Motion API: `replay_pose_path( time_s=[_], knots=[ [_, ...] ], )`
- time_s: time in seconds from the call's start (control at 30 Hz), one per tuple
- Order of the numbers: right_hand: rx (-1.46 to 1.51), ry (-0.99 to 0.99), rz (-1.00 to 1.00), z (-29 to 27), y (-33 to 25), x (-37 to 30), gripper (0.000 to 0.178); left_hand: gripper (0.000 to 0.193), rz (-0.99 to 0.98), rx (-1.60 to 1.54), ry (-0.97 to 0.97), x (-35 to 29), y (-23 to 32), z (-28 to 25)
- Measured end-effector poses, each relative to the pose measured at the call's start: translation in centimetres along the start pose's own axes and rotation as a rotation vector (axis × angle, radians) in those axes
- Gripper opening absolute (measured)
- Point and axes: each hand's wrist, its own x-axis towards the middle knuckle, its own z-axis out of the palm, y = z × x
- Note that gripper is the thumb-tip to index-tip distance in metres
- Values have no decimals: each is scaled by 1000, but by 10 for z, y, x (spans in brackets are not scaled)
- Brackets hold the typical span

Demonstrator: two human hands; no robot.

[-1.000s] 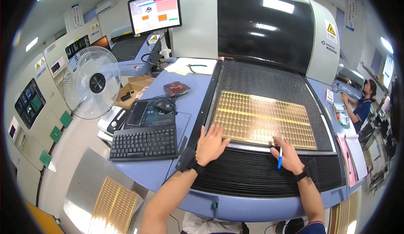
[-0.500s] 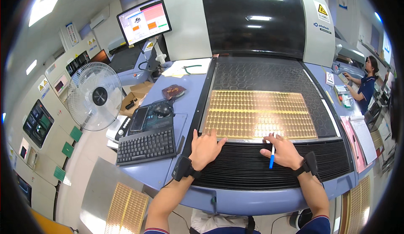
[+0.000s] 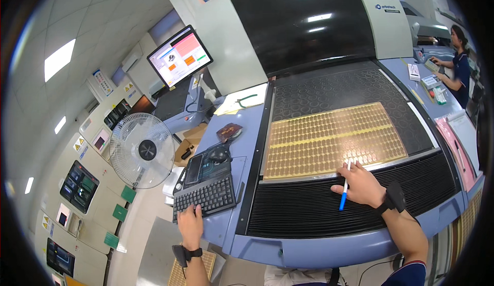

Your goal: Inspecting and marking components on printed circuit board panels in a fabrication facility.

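A gold-coloured circuit panel (image 3: 329, 136), marked with rows of small rounded units and a yellow band, lies flat on the dark machine bed (image 3: 334, 88). At its near edge rests my right hand (image 3: 364, 187), with a white marker pen (image 3: 346, 185) held between the fingers, its blue end pointing toward me. My left hand (image 3: 190, 228) is off to the left, fingers spread over the near-left keys of a black keyboard (image 3: 208, 196). Nothing shows in the left hand. Both wrists wear black bands.
Behind the bed stands a large machine with a dark hood (image 3: 303, 23). A mouse (image 3: 218, 154), a dark red packet (image 3: 229, 131) and green-handled pliers (image 3: 247, 100) lie on the left ledge. Leftward are a monitor (image 3: 180, 57) and a fan (image 3: 146, 149). A co-worker (image 3: 457, 67) sits far right.
My left hand has left the panel's near-left edge and moved left and nearer, onto the keyboard. The right hand stays by the panel with the pen. The view has tilted and shifted left.
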Motion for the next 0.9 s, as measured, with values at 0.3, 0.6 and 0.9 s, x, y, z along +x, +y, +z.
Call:
replay_pose_path(
  time_s=[0.3, 0.6, 0.9],
  knots=[
    [101, -28, 69, -11, -13, -5, 51, 31, 642, -1604, -132, 6, 141, -126],
    [174, 211, 102, -23, -65, -49, 36, 28, 1514, -2222, -402, -53, 221, -195],
    [326, 41, 226, -30, -36, -25, 44, 32, 1529, -2495, -820, -28, 216, -181]
  ],
)
